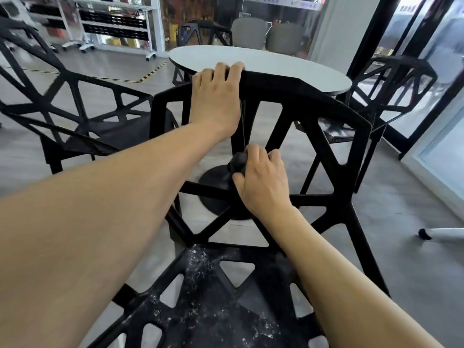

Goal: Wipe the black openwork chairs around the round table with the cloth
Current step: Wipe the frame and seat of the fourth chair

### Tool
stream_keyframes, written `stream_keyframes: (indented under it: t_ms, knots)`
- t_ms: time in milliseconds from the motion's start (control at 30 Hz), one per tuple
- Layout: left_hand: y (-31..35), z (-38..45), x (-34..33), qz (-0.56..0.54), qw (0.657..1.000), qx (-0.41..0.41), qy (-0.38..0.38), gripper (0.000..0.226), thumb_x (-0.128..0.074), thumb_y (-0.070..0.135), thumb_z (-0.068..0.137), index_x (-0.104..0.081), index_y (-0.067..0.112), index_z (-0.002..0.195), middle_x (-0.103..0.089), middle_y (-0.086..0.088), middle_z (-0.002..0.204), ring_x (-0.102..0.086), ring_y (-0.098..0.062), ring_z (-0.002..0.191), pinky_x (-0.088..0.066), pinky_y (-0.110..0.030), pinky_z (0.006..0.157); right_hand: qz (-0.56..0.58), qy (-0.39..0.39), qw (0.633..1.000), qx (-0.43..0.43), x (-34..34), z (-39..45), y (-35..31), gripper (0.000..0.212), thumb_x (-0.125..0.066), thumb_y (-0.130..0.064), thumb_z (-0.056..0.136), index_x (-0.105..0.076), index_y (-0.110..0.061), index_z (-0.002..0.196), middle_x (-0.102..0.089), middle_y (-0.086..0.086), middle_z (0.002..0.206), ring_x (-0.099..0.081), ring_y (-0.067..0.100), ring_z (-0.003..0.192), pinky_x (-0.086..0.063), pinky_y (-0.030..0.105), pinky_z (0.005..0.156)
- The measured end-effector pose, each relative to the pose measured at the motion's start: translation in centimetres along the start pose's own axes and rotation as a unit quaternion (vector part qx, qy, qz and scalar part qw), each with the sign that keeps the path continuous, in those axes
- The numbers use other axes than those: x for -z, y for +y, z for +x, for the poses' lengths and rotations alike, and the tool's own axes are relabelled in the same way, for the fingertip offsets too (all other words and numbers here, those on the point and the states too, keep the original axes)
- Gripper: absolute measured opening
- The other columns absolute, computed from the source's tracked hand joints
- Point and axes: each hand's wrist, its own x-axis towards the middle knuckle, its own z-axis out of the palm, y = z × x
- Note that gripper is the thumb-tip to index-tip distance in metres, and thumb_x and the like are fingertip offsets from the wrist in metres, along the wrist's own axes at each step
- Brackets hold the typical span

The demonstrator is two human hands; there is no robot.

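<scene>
I see my left hand (216, 96) on the top rail of the nearest black openwork plastic chair (324, 121), with the fingers curled over the rail's far edge and gripping it. My right hand (261, 179) is lower, at a strut of the backrest, and its fingers are closed around a small dark bunched cloth (237, 162), which is pressed against the strut.

I judge the chair to be stiff and rather light, so it may slide on the smooth grey floor (401, 197) when I rub hard; the top rail is a good place to steady it. The cloth looks soft and easy to crush, so it can go around the thin struts and into the triangular openings. It is almost the same colour as the chair, and I cannot tell how much of it hangs out of my grip.

The seat (221, 305) below my arms carries white specks and looks not yet wiped.

The round white table (276, 66) stands just behind the backrest, with its dark round base (213, 187) visible through the openings. A second black chair (75, 109) is near on the left and a third (401, 79) on the right beside a glass door (406, 46). They leave little room to walk around.
</scene>
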Motion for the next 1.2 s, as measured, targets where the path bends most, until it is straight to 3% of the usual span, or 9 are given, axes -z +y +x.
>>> stream_keyframes:
  t_ms: [133,400,467,567,633,833,933,1000,1200]
  knots:
    - [-0.1,0.0,0.4,0.010,1.000,-0.013,-0.021,0.056,-0.050,0.010,0.092,-0.035,0.021,0.146,-0.047,-0.011,0.138,-0.045,-0.037,0.124,-0.030,-0.045,0.105,0.099,-0.043,0.993,-0.042,1.3,1.9,0.7,0.033,-0.053,-0.039,0.092,-0.046,-0.011,0.108,-0.059,0.008,0.103,-0.040,0.026,0.096,-0.036,0.037,0.073]
    - [0.0,-0.5,0.8,0.017,1.000,-0.022,0.000,0.052,-0.046,0.012,0.096,-0.035,0.020,0.146,-0.049,-0.010,0.137,-0.047,-0.037,0.121,-0.031,-0.044,0.103,0.139,-0.051,0.987,0.055,2.3,1.3,2.9,0.028,-0.052,-0.040,0.083,-0.047,-0.018,0.101,-0.054,-0.002,0.088,-0.042,0.021,0.089,-0.041,0.039,0.070]
    - [-0.1,-0.7,0.9,0.015,0.999,-0.029,0.005,0.051,-0.045,0.013,0.096,-0.036,0.019,0.146,-0.050,-0.009,0.136,-0.048,-0.036,0.120,-0.030,-0.044,0.103,0.162,0.004,0.984,0.069,3.4,1.7,3.6,0.031,-0.051,-0.039,0.080,-0.051,-0.018,0.103,-0.057,-0.001,0.092,-0.044,0.021,0.089,-0.045,0.042,0.073]
    - [-0.3,-1.0,0.5,0.022,0.999,-0.045,0.013,0.054,-0.049,0.013,0.094,-0.035,0.018,0.147,-0.050,-0.008,0.136,-0.048,-0.036,0.119,-0.030,-0.045,0.105,0.126,0.211,0.968,0.059,6.3,4.3,5.9,0.038,-0.060,-0.025,0.081,-0.057,-0.010,0.116,-0.059,0.007,0.106,-0.047,0.026,0.097,-0.043,0.039,0.086]
    - [-0.3,-0.9,0.5,0.024,0.999,-0.041,0.018,0.055,-0.050,0.013,0.094,-0.036,0.018,0.146,-0.051,-0.009,0.135,-0.049,-0.036,0.119,-0.031,-0.046,0.105,0.075,0.261,0.962,0.036,8.0,7.0,7.6,0.041,-0.059,-0.024,0.087,-0.055,-0.011,0.125,-0.058,0.008,0.118,-0.048,0.029,0.106,-0.037,0.040,0.095]
    - [0.0,-0.8,0.5,0.015,1.000,-0.022,0.007,0.053,-0.047,0.013,0.095,-0.035,0.018,0.147,-0.049,-0.010,0.137,-0.047,-0.037,0.121,-0.029,-0.045,0.106,0.027,0.180,0.980,0.084,4.3,5.9,8.3,0.052,-0.057,-0.024,0.094,-0.047,-0.013,0.144,-0.046,0.009,0.149,-0.044,0.032,0.135,-0.032,0.044,0.115]
    - [0.3,-0.9,0.5,0.009,1.000,-0.016,0.009,0.053,-0.047,0.011,0.095,-0.036,0.019,0.146,-0.049,-0.010,0.138,-0.046,-0.037,0.123,-0.029,-0.046,0.107,0.025,0.085,0.979,0.184,-1.1,0.3,6.7,0.060,-0.067,-0.019,0.086,-0.048,-0.012,0.143,-0.046,0.013,0.151,-0.040,0.033,0.139,-0.029,0.045,0.119]
    - [0.1,-0.6,0.5,0.004,1.000,-0.019,0.002,0.053,-0.048,0.011,0.095,-0.035,0.020,0.146,-0.048,-0.010,0.139,-0.045,-0.037,0.124,-0.028,-0.046,0.107,0.048,0.055,0.982,0.173,-3.7,-3.3,5.4,0.058,-0.066,-0.017,0.085,-0.051,-0.010,0.141,-0.047,0.013,0.150,-0.041,0.033,0.140,-0.030,0.046,0.119]
    - [0.2,-0.8,0.8,0.006,1.000,-0.021,-0.002,0.052,-0.046,0.012,0.096,-0.036,0.019,0.146,-0.048,-0.010,0.138,-0.045,-0.037,0.123,-0.028,-0.045,0.106,-0.038,0.109,0.984,0.134,-2.2,-1.5,4.0,0.049,-0.061,-0.021,0.085,-0.055,-0.008,0.131,-0.059,0.016,0.128,-0.055,0.035,0.109,-0.043,0.044,0.092]
